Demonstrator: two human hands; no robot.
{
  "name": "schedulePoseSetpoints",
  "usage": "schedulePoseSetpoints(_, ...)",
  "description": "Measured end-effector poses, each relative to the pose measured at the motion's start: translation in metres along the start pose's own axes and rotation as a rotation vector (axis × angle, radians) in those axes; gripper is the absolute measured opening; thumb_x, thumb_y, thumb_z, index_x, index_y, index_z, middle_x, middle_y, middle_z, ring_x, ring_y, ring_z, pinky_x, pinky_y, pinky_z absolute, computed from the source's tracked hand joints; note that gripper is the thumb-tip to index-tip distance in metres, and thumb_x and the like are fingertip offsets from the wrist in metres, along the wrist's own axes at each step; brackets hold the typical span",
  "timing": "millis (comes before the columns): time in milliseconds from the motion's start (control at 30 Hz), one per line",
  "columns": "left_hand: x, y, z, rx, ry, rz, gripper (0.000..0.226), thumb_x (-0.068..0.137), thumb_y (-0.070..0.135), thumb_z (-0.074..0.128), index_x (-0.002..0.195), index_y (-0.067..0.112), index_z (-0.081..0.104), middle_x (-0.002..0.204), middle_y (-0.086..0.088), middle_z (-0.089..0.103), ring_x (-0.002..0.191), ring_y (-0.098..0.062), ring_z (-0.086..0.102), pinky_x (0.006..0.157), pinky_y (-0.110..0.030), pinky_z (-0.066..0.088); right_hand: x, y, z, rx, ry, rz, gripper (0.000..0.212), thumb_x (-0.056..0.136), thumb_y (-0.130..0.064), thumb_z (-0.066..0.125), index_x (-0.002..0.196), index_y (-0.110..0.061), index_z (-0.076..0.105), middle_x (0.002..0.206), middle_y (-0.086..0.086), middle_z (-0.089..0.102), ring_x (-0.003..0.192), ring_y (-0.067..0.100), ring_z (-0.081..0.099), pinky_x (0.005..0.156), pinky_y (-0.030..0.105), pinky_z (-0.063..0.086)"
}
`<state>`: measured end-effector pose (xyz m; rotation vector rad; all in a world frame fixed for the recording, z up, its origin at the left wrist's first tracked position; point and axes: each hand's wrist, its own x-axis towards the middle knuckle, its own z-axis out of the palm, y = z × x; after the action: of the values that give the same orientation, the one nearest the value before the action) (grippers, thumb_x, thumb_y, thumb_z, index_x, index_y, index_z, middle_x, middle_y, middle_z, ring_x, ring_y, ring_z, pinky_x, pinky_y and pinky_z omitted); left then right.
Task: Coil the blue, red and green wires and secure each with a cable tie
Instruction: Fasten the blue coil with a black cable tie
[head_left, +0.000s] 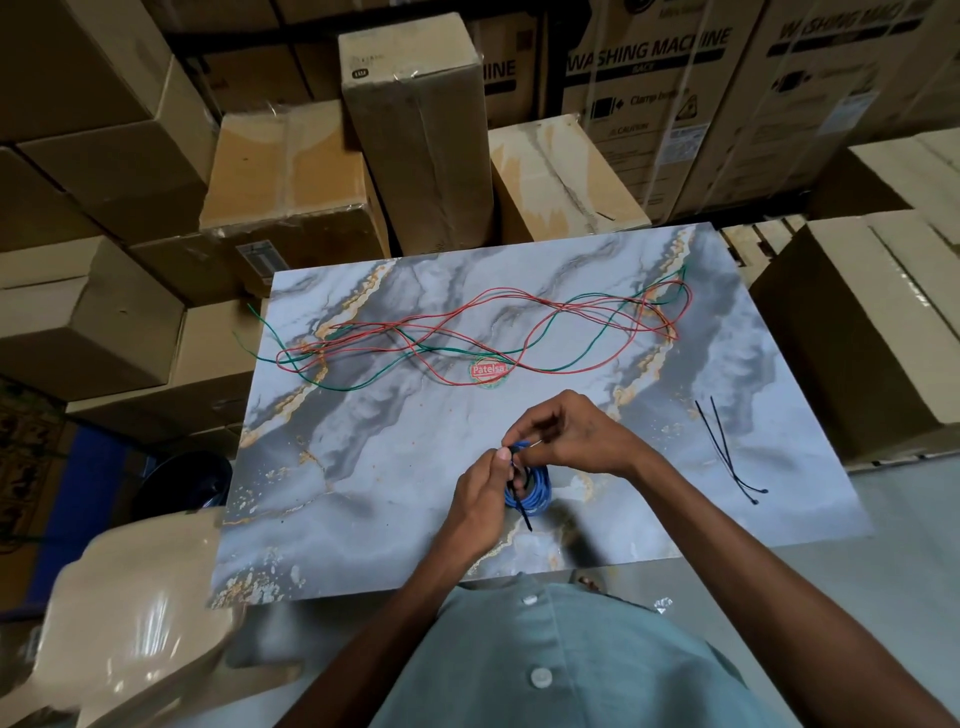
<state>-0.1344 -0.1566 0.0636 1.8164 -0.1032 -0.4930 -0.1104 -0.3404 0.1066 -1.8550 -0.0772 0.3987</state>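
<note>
In the head view, the blue wire (530, 486) is coiled near the counter's (363, 493) near edge, and both hands pinch at its top. The left hand (480, 506) pinches the black cable tie (519, 501), whose long axis runs toward the person; the right hand (566, 434) pinches the wire end just beyond.

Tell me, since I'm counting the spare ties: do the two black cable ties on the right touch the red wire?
Apart. The head view shows the two black cable ties lying alone on bare marble table, well clear of the red wire.
</note>
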Motion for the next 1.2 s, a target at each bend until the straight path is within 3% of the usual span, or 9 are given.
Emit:
schedulePoseSetpoints(100, -0.001, 0.0, -0.002, 0.062, 0.043, 0.018, 0.046, 0.109, 0.034, 0.031, 0.076, 0.014, 0.055, 0.072, 0.004, 0.062, 0.069, -0.008, 0.056, 0.072, -0.021, 0.044, 0.002, 0.0, 0.003, -0.006, 0.018, -0.006, 0.019, 0.08, 0.0, 0.079, 0.095, -0.012, 0.083, 0.086, 0.005, 0.08, 0.084, 0.018, 0.077, 0.082, 0.029, 0.06)
schedulePoseSetpoints(233, 0.001, -0.005, -0.007, 0.097, -0.021, 0.005, 0.048, 0.103, 0.047, 0.031, 0.071, 0.022, 0.057, 0.072, 0.004, 0.066, 0.073, -0.011, 0.059, 0.078, -0.032, 0.046, 0.0, 0.004, 0.003, 0.011, -0.014, -0.002, 0.02, 0.083, 0.0, 0.079, 0.1, -0.01, 0.082, 0.091, 0.006, 0.081, 0.091, 0.02, 0.078, 0.086, 0.03, 0.061)
schedulePoseSetpoints(400, 0.001, -0.003, -0.007, -0.032, -0.052, 0.017, 0.043, 0.097, 0.044, 0.037, 0.066, 0.02, 0.056, 0.067, 0.005, 0.064, 0.068, -0.006, 0.057, 0.072, -0.018, 0.043, -0.006, 0.007, 0.007, -0.069, -0.03, -0.008, 0.024, 0.087, -0.004, 0.077, 0.108, -0.013, 0.08, 0.1, -0.003, 0.079, 0.102, 0.007, 0.073, 0.083, 0.013, 0.053)
schedulePoseSetpoints(600, 0.003, -0.003, -0.007, -0.029, -0.047, 0.003, 0.043, 0.097, 0.044, 0.039, 0.071, 0.016, 0.058, 0.065, 0.009, 0.063, 0.067, -0.006, 0.057, 0.072, -0.021, 0.044, -0.012, 0.012, 0.009, 0.011, -0.027, 0.036, 0.038, 0.092, -0.005, 0.073, 0.125, -0.022, 0.072, 0.118, -0.002, 0.075, 0.116, 0.007, 0.067, 0.102, 0.036, 0.056)
schedulePoseSetpoints(767, 0.008, -0.007, -0.01, 0.009, -0.021, -0.006, 0.055, 0.096, 0.054, 0.039, 0.084, 0.005, 0.062, 0.074, -0.002, 0.064, 0.073, -0.013, 0.057, 0.076, -0.036, 0.046, -0.029, 0.001, 0.012, -0.013, 0.048, 0.005, 0.052, 0.089, -0.01, 0.072, 0.131, -0.041, 0.064, 0.13, -0.013, 0.066, 0.127, 0.005, 0.058, 0.105, 0.039, 0.053)
schedulePoseSetpoints(867, 0.009, -0.005, -0.012, 0.016, -0.01, -0.021, 0.049, 0.096, 0.052, 0.038, 0.08, 0.012, 0.062, 0.073, -0.002, 0.064, 0.073, -0.014, 0.057, 0.077, -0.037, 0.046, -0.04, -0.009, 0.013, -0.113, 0.09, -0.107, 0.049, 0.077, -0.003, 0.076, 0.112, -0.038, 0.075, 0.119, -0.012, 0.063, 0.118, 0.011, 0.059, 0.098, 0.032, 0.05)
schedulePoseSetpoints(967, 0.011, -0.004, -0.014, 0.006, 0.013, -0.017, 0.055, 0.094, 0.057, 0.039, 0.081, 0.008, 0.062, 0.074, -0.013, 0.063, 0.073, -0.017, 0.056, 0.074, -0.041, 0.046, -0.05, -0.02, 0.014, -0.212, -0.018, -0.143, 0.042, 0.072, -0.006, 0.078, 0.103, -0.035, 0.078, 0.107, -0.009, 0.062, 0.106, 0.013, 0.057, 0.088, 0.025, 0.047)
schedulePoseSetpoints(1100, 0.012, 0.001, -0.015, 0.041, 0.027, -0.017, 0.046, 0.093, 0.053, 0.037, 0.075, 0.016, 0.057, 0.068, 0.0, 0.057, 0.066, -0.013, 0.05, 0.069, -0.031, 0.041, -0.048, -0.02, 0.022, -0.321, -0.07, -0.155, 0.03, 0.077, -0.013, 0.086, 0.101, -0.03, 0.082, 0.1, -0.011, 0.064, 0.095, 0.008, 0.055, 0.077, 0.015, 0.042)
schedulePoseSetpoints(1200, 0.014, 0.0, -0.015, 0.048, -0.007, -0.023, 0.052, 0.095, 0.055, 0.036, 0.083, 0.013, 0.064, 0.074, -0.006, 0.066, 0.072, -0.025, 0.06, 0.075, -0.041, 0.049, -0.043, -0.021, 0.025, -0.269, -0.018, -0.164, 0.015, 0.083, -0.017, 0.085, 0.095, -0.026, 0.084, 0.09, -0.013, 0.067, 0.083, 0.009, 0.06, 0.069, 0.014, 0.04)
